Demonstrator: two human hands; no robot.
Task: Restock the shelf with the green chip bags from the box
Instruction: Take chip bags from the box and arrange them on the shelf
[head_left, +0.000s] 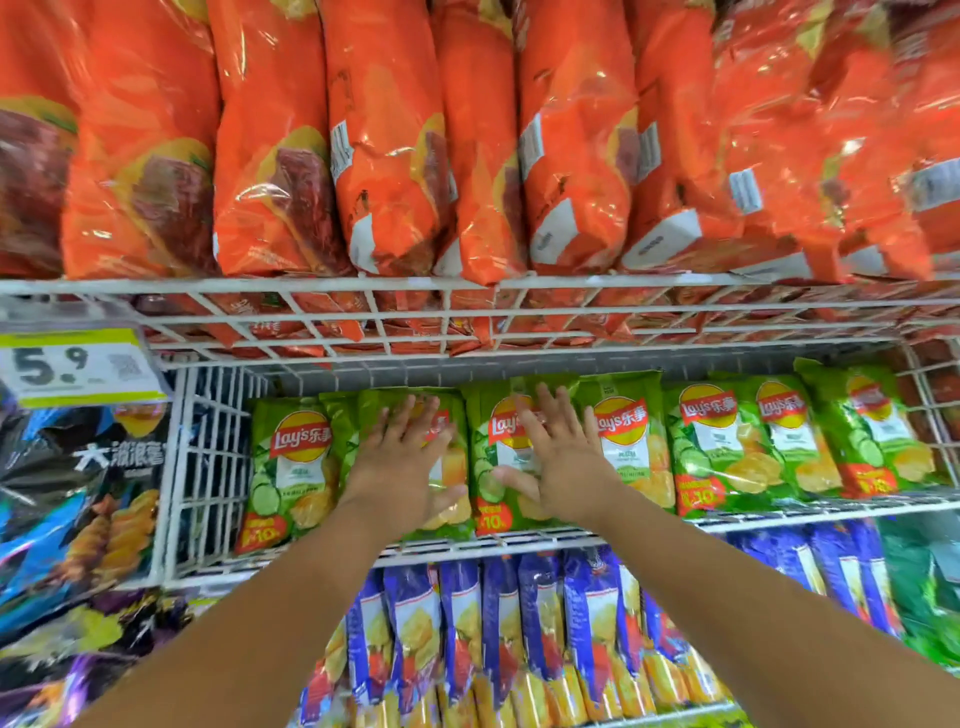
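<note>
- Hands first: the left hand (410, 457) and the right hand (553, 457) lie side by side, a little apart, fingers straight and spread, each flat against the face of a green bag. Neither curls round anything; my guess is they press the bags back so the row sits flush.
- Green chip bags (727, 447) stand upright in one row across the white wire shelf (519, 538), labels facing out so a shopper can read them. The left hand covers one bag near the middle, the right hand the bag just beside it on the right.
- The bag at the left end (291, 467) leans against the wire side panel, which seems to stop the row from sliding off that way.
- A low wire lip along the near edge of the shelf holds the bag bottoms in place.
- Orange bags (363, 156) fill the tier above, packed tight and tilted forward over their own wire rail.
- Blue bags (519, 623) stand below, edge-on and close together.
- Dark bags (78, 493) sit in the bay to the left, under a yellow price tag (78, 369).
- The box named in the task is not in view, so I cannot tell how many bags are left to shelve; the green row already looks full from side to side.
</note>
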